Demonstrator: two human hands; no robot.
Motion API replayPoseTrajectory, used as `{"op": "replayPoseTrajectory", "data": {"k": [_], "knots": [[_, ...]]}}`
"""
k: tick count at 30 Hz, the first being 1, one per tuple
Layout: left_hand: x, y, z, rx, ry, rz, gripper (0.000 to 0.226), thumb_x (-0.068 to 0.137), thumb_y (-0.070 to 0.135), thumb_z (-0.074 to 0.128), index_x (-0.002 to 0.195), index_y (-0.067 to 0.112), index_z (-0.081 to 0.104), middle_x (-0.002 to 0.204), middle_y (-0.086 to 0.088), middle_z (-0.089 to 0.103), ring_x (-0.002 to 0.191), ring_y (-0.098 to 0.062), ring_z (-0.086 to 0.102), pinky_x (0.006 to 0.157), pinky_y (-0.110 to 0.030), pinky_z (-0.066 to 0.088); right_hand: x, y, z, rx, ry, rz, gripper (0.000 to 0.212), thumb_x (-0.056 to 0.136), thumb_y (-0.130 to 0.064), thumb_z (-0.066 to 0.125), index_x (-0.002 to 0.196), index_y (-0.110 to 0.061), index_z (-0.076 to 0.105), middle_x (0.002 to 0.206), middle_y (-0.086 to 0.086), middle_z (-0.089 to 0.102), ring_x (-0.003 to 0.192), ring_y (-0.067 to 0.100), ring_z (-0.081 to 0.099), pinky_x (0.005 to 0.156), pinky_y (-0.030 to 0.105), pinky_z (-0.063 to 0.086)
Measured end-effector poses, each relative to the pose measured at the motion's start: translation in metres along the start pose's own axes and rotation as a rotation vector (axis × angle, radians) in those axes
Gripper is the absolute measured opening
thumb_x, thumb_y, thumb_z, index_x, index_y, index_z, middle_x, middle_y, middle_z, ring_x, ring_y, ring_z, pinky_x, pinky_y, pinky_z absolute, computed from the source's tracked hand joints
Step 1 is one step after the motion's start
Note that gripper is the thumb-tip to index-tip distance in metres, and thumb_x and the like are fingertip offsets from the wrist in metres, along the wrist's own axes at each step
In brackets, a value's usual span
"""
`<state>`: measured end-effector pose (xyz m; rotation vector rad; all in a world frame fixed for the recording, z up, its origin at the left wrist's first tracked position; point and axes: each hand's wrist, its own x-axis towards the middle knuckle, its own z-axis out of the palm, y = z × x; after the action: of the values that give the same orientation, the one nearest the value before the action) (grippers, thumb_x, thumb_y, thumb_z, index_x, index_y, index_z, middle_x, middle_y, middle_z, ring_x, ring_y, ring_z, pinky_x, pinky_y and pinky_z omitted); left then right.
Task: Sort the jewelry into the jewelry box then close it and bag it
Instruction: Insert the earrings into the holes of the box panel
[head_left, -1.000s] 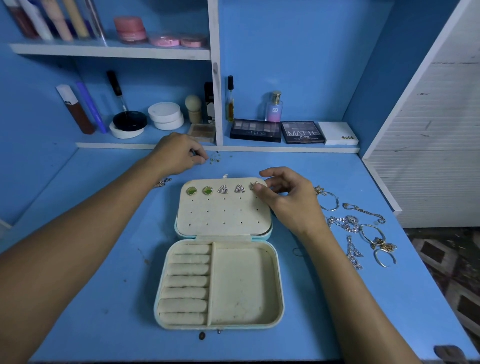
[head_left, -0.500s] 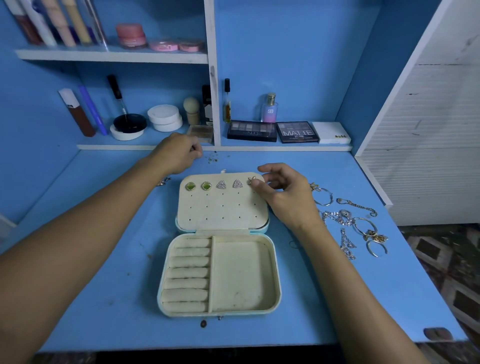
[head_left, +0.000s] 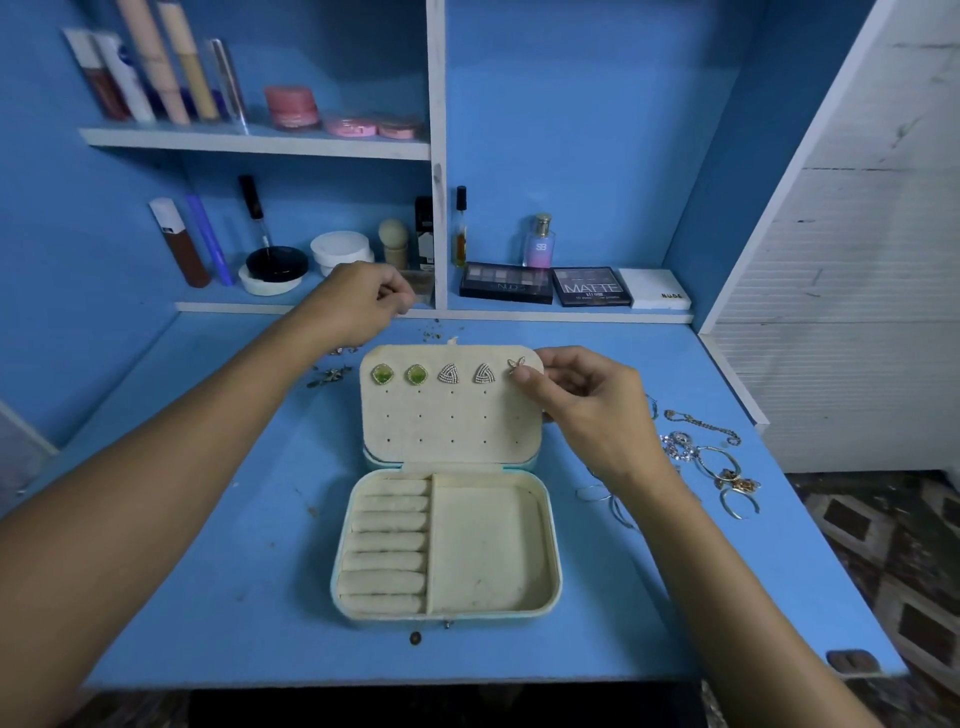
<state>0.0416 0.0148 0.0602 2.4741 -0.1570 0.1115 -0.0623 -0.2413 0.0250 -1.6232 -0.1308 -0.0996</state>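
while right hand (head_left: 587, 410) fingers pinch butterfly stud (head_left: 516, 365) at lid (head_left: 452, 431) hole, left hand (head_left: 358, 306) curled, contents unclear; stud could slip, fall onto worktop (head_left: 218, 571).

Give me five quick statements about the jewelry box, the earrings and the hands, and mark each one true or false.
1. The jewelry box lies open on the blue table. True.
2. Two green earrings sit at the left end of the lid's top row. True.
3. The big compartment in the base holds necklaces. False: it is empty; the chains and bangles lie on the table to the right.
4. The right hand pinches a small earring at the lid's top right corner. True.
5. The left hand rests flat on the ring rolls. False: it is curled, beyond the lid near the shelf.
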Motion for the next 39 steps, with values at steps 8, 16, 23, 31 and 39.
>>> {"op": "replayPoseTrajectory", "data": {"k": [8, 16, 23, 31, 39], "knots": [[-0.021, 0.019, -0.004, -0.087, -0.082, 0.057, 0.009, 0.100, 0.023, 0.057, 0.098, 0.020, 0.065, 0.089, 0.007, 0.068, 0.064, 0.013, 0.058, 0.056, -0.007, 0.041, -0.033, 0.005, -0.003, -0.148, 0.051, -0.266, 0.012, 0.085, -0.017, 0.078, 0.083, -0.026, 0.070, 0.078, -0.009, 0.073, 0.067, 0.005, 0.065, 0.061, 0.014, 0.046], [-0.059, 0.043, 0.006, -0.244, -0.200, 0.121, 0.014, 0.102, 0.014, 0.052, 0.096, 0.018, 0.063, 0.090, 0.005, 0.066, 0.070, 0.008, 0.060, 0.068, -0.013, 0.051, -0.058, 0.026, -0.013, -0.392, 0.124, -0.602, 0.015, 0.081, -0.023, 0.080, 0.087, -0.010, 0.075, 0.084, -0.006, 0.075, 0.077, 0.012, 0.073, 0.070, 0.025, 0.058], [-0.088, 0.062, 0.014, -0.249, -0.400, 0.171, 0.013, 0.100, 0.021, 0.055, 0.091, 0.021, 0.064, 0.082, 0.007, 0.064, 0.073, 0.000, 0.057, 0.072, -0.025, 0.049, -0.065, 0.036, -0.016, -0.461, 0.118, -0.822, 0.014, 0.076, -0.010, 0.085, 0.081, -0.001, 0.075, 0.086, 0.002, 0.075, 0.083, 0.014, 0.072, 0.075, 0.025, 0.055], [-0.109, 0.075, 0.023, -0.238, -0.576, 0.251, 0.011, 0.100, 0.016, 0.054, 0.096, 0.014, 0.065, 0.080, 0.015, 0.063, 0.071, 0.004, 0.054, 0.067, -0.011, 0.042, -0.070, 0.043, -0.023, -0.455, 0.136, -0.787, 0.022, 0.072, -0.016, 0.089, 0.080, -0.004, 0.072, 0.086, 0.000, 0.075, 0.082, 0.012, 0.073, 0.068, 0.032, 0.057], [-0.115, 0.084, 0.026, -0.175, -0.676, 0.327, 0.011, 0.099, 0.020, 0.058, 0.092, 0.023, 0.066, 0.085, 0.024, 0.064, 0.086, 0.004, 0.058, 0.082, -0.010, 0.042, -0.071, 0.043, -0.024, -0.467, 0.119, -0.802, 0.021, 0.072, -0.015, 0.089, 0.076, -0.003, 0.072, 0.086, -0.003, 0.075, 0.083, 0.009, 0.072, 0.070, 0.029, 0.057]]}}
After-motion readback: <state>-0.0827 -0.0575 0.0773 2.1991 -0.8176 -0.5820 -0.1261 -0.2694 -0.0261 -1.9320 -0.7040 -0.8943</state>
